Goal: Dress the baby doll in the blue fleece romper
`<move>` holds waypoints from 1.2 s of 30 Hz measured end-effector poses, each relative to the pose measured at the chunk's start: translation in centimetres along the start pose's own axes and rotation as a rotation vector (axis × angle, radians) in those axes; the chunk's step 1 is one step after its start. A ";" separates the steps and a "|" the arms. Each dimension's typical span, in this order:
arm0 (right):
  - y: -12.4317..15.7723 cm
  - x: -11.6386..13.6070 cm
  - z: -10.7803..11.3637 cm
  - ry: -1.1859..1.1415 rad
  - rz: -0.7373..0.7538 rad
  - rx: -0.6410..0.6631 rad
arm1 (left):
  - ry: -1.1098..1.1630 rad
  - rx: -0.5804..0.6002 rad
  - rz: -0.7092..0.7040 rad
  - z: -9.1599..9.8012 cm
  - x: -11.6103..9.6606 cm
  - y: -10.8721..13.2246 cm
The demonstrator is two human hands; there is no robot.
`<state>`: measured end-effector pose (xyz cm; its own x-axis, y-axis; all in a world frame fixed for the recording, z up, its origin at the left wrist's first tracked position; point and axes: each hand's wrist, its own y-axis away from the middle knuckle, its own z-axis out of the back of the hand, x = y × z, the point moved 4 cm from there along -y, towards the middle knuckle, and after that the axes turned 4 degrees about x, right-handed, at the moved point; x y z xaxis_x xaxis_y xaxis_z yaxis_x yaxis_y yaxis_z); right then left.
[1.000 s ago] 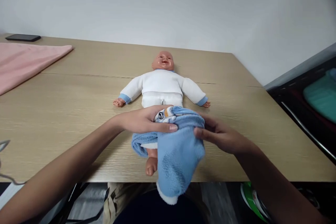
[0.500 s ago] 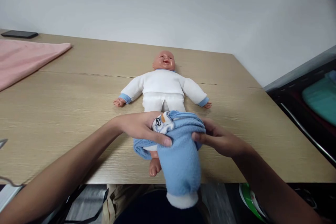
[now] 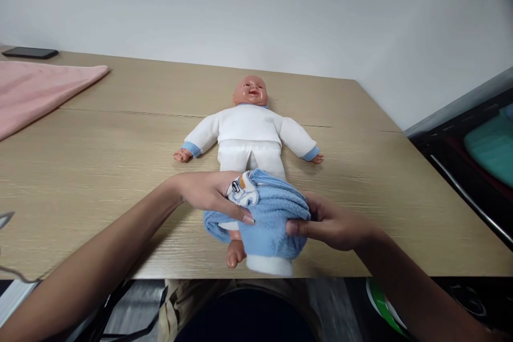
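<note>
A baby doll (image 3: 248, 131) in a white top lies on its back on the wooden table (image 3: 100, 160), head towards the wall. Bunched blue fleece trousers (image 3: 270, 219) with a white cuff and a small cartoon patch cover its lower legs. My left hand (image 3: 208, 192) grips the trousers' left side, thumb pressed on the fabric. My right hand (image 3: 324, 222) pinches the right side. One bare doll foot (image 3: 233, 256) pokes out near the table's front edge.
A pink cloth (image 3: 36, 91) lies at the far left of the table, with a black phone (image 3: 30, 53) behind it. To the right stands a dark rack holding a teal item (image 3: 491, 147). A green and white object (image 3: 380, 304) sits below the table's right front.
The trouser leg that hung over the table's front edge has been drawn up onto the doll's leg. Both hands have shifted slightly nearer to me, and the bunched fabric sits lower on the legs.
</note>
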<state>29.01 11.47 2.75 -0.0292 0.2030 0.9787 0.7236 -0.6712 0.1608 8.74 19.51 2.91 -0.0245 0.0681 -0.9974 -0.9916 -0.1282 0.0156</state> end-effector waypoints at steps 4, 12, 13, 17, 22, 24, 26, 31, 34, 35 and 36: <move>-0.1 -0.5 0.1 0.076 0.030 -0.153 | 0.076 0.050 0.026 -0.2 0.2 0.4; 0.6 0.6 -1.9 0.086 -0.027 -0.198 | 0.353 0.113 0.301 -3.2 -0.3 -0.2; 0.7 0.9 -2.1 0.149 -0.030 -0.265 | 0.276 0.049 0.297 -3.2 -0.4 -0.4; 1.6 1.8 -2.3 0.524 -0.022 -0.650 | -0.037 -0.191 0.180 -2.5 -1.0 -0.8; 2.3 2.0 -2.4 0.869 -0.078 -0.823 | -0.161 -0.276 0.125 -2.3 -1.3 -0.8; 2.5 1.8 -2.4 0.896 -0.169 -0.795 | -0.192 -0.263 0.132 -2.5 -1.2 -0.9; 2.8 1.4 -2.5 0.871 -0.233 -0.722 | -0.254 -0.248 0.160 -2.6 -0.9 -1.1; 3.8 -0.2 -2.7 0.760 -0.288 -0.593 | -0.417 -0.206 0.326 -3.3 -0.2 -2.0; 4.4 -1.5 -2.7 0.780 -0.347 -0.619 | -0.529 -0.213 0.422 -3.8 -0.2 -2.3; 4.6 -1.9 -2.7 0.794 -0.368 -0.631 | -0.568 -0.212 0.434 -4.0 -0.2 -2.4; 4.7 -2.2 -2.7 0.805 -0.383 -0.642 | -0.602 -0.207 0.435 -4.2 -0.3 -2.4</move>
<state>30.60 5.90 1.69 -0.7860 0.1094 0.6085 0.0835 -0.9564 0.2799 11.63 15.67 2.88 -0.5305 0.4880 -0.6932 -0.8344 -0.4451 0.3252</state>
